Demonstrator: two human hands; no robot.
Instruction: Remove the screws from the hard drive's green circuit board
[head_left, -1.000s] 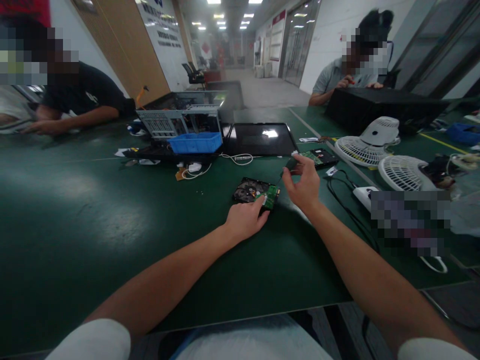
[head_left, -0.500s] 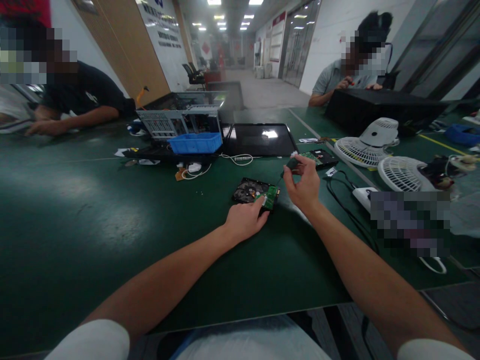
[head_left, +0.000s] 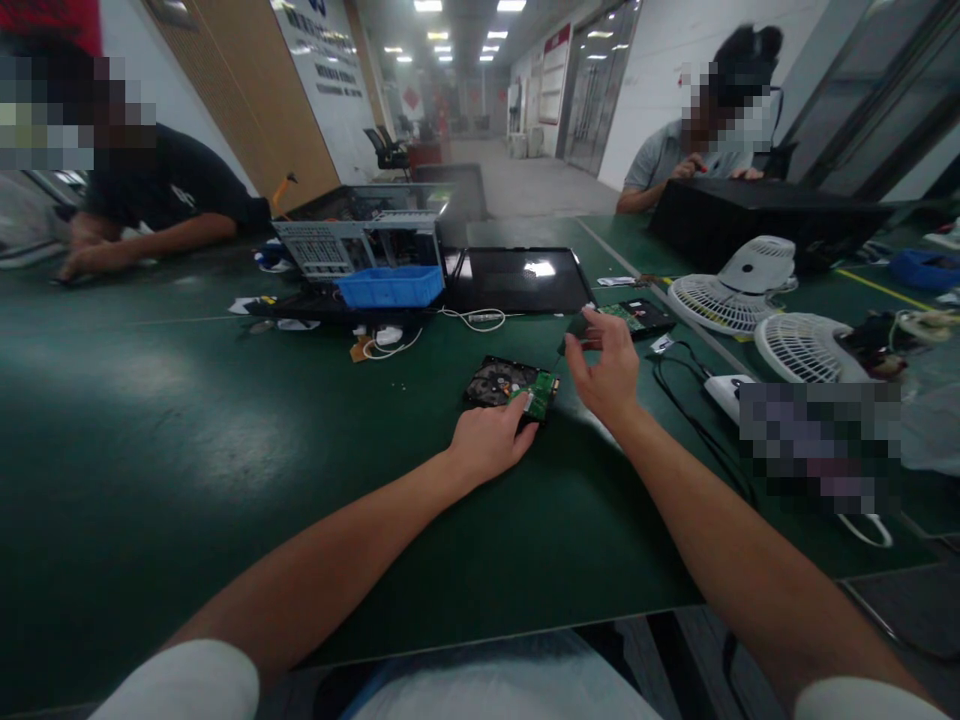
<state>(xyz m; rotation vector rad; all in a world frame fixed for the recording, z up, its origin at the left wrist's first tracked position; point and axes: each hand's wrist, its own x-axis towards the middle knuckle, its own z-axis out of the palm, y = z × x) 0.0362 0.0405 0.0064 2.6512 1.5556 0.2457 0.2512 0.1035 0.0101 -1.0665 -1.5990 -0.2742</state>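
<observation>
A hard drive (head_left: 504,383) lies circuit side up on the green table (head_left: 225,450), its green board toward me. My left hand (head_left: 491,438) rests on the drive's near edge, fingers pressed on the green board. My right hand (head_left: 607,372) is raised just right of the drive. Its fingers pinch the dark handle of a small screwdriver (head_left: 577,328), whose thin shaft slants down toward the drive.
Behind the drive are a blue bin (head_left: 390,285), an open computer case (head_left: 360,235), a black panel (head_left: 517,278) and a second drive (head_left: 637,315). Two white fans (head_left: 757,300) and cables lie at right. Two other people sit across the table.
My right hand has turned slightly on the screwdriver handle, fingers shifting. My left hand and the drive stay where they were. The person at far left has shifted their arm.
</observation>
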